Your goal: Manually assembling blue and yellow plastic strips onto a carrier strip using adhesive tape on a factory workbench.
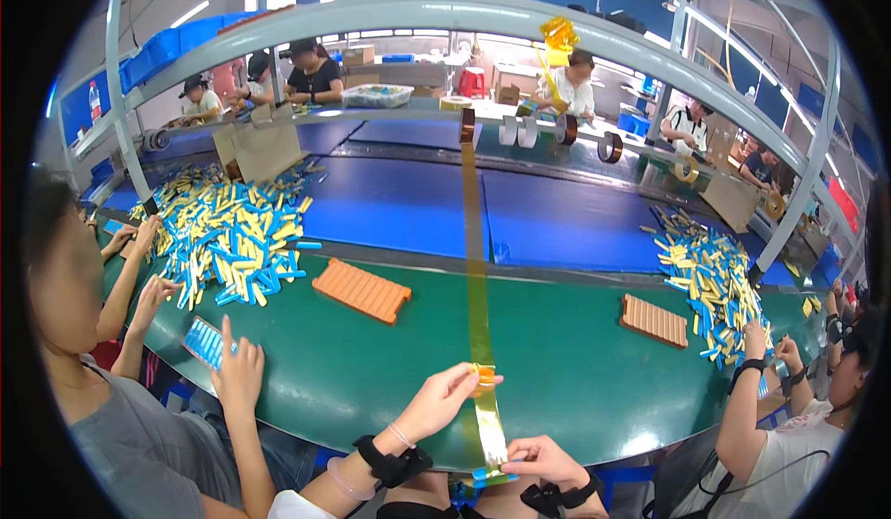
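Note:
A long strip of amber transparent tape runs down from a brown tape roll on the rail toward me. Partway along the strip, my left hand is closed in a pinch on a small orange piece whose kind I cannot make out. My right hand pinches the tape's lower end near the table's front edge. Small blue strips lie under that end, beside the right fingertips. Both wrists wear black bands.
On the green table lie two orange ribbed trays. Heaps of blue and yellow strips flank them. Co-workers sit close on both sides; the left one's hand is at a blue-filled tray. More tape rolls hang along the rail.

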Tool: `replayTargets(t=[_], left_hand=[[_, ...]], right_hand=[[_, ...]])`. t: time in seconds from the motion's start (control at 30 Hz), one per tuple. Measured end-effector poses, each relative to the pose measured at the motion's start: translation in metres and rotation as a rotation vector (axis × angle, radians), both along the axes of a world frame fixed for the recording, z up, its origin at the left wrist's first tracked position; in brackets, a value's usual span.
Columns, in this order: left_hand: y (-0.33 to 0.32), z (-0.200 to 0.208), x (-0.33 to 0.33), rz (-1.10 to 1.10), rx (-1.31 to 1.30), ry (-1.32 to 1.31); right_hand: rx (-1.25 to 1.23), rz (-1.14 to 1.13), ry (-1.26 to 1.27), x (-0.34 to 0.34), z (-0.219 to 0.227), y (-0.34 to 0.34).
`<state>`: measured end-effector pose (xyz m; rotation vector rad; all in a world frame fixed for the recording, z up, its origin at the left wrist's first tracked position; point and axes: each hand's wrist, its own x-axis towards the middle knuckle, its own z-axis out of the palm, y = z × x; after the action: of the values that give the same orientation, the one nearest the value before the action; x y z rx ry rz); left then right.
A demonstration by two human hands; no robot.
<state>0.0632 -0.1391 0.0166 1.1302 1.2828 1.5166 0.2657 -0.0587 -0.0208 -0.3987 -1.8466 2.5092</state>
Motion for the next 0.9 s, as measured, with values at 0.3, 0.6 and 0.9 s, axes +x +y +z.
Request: replayTargets(t=[0.3,0.6,0.9], left_hand=[[-0.019,0.011,0.011,0.518,-0.074,1.518],[-0.079,0.002,0.069,0.434,-0.108,1.042],[-0.119,-0.038,0.065,0.862,-0.251,0.976]], right_hand=[[-0.094,-0.034,0.022,0.006,0.0,0.007],[-0.146,-0.024,0.075,0.013,-0.003,0.008],[-0.121,-0.019,0.105,0.016,-0.005,0.009]])
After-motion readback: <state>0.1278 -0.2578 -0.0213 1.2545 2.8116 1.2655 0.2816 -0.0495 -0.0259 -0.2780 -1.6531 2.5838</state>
